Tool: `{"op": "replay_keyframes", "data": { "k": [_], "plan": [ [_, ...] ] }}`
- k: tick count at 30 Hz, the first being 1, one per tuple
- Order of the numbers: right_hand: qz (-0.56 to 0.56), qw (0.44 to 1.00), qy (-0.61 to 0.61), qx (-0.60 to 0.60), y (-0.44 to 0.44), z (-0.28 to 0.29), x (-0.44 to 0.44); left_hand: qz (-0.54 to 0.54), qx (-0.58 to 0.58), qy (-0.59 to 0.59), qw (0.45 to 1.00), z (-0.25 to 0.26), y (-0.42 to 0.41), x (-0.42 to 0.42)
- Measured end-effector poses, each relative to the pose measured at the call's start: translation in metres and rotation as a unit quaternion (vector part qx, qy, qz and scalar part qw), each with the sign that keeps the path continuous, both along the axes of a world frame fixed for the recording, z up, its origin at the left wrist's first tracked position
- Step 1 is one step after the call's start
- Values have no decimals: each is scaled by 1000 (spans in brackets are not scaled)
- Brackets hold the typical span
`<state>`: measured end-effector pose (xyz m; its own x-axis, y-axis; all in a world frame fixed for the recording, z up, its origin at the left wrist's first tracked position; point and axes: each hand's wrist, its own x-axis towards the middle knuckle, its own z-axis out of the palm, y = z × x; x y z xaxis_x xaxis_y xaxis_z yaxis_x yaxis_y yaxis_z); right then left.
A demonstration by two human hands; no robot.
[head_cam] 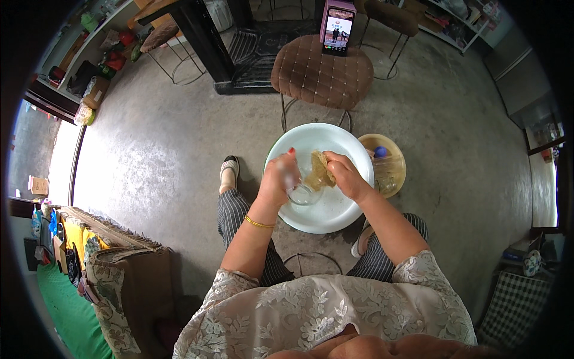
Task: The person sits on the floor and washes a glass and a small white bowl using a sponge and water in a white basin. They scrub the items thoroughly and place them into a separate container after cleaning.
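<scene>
A white enamel basin (332, 215) stands low between my knees, its inside looking wet. My left hand (281, 177) is closed around a clear glass vessel (304, 194), which is tilted over the basin; the fingers and a blur hide part of it. Just to the right, my right hand (346, 174) pinches a yellowish-brown, porous scrubbing pad (320, 172) near the vessel. The pad hangs over the middle of the basin. Whether pad and glass touch, I cannot tell.
Behind the basin's right side sits a yellowish plastic bowl (398, 155) with a blue round item and clear pieces. A brown quilted stool (314, 74) bearing a propped phone (337, 31) stands ahead. A black table base (264, 45) is beyond it; a worn sofa arm (143, 287) is at left.
</scene>
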<state>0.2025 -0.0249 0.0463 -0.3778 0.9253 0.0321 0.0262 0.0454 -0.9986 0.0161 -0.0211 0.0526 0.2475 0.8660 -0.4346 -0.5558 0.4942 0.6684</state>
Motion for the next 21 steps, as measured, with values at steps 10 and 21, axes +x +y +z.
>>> {"op": "replay_keyframes", "data": {
  "k": [10, 21],
  "plan": [
    [-99, 991, 37, 82, -22, -10, -30, 96, -97, -247, 959, -30, 3, 3],
    [-68, 995, 21, 64, -13, -2, -11, 50, -72, -147, 985, -31, 2, 2]
  ]
}}
